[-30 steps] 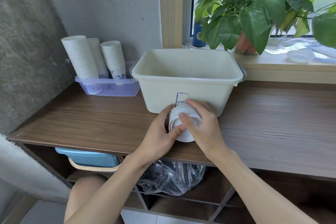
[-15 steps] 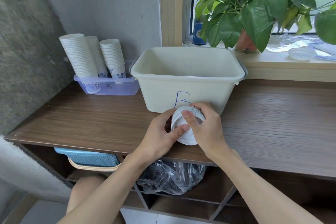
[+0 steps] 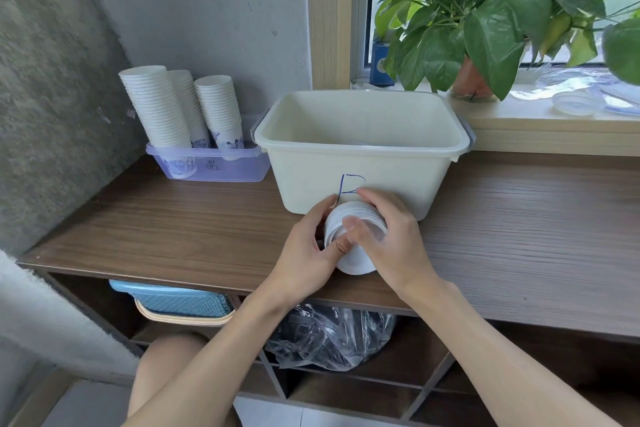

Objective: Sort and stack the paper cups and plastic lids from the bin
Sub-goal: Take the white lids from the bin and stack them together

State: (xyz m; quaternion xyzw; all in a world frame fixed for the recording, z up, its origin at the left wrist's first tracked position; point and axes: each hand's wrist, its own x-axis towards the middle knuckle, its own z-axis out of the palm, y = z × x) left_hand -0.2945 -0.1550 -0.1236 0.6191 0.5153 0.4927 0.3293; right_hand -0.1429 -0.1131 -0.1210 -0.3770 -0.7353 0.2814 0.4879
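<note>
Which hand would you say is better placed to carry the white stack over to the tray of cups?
Left, probably: the left hand grips the white stack on its left side, and the tray stands left of the bin; the right hand would need to reach across.

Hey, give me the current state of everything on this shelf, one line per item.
stack of lids: tipped on its side, gripped by both hands
left hand: curled round the stack
right hand: curled round the stack
bin: upright, no lid on
cup stacks: three, standing in purple tray
</note>
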